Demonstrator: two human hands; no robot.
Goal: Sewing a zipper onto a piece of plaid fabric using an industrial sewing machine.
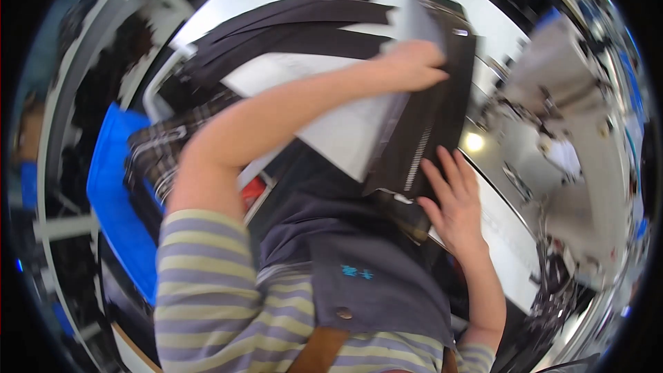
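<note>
My left hand (413, 62) reaches across the worktable, blurred, its fingers curled on the upper left edge of a long dark brown fabric piece (438, 103). That piece has a pale zipper strip along it and a lighter left side. My right hand (450, 200) lies on its lower right part, fingers spread. Several long black strips (290, 14) lie fanned out beyond my left forearm, on the white table top (324, 117).
A sewing machine (573, 97) with a metal plate stands on the right. At the left are a blue bin (117, 166), folded plaid fabric (159, 145) and metal racks. A small red item (252, 190) shows below my left forearm.
</note>
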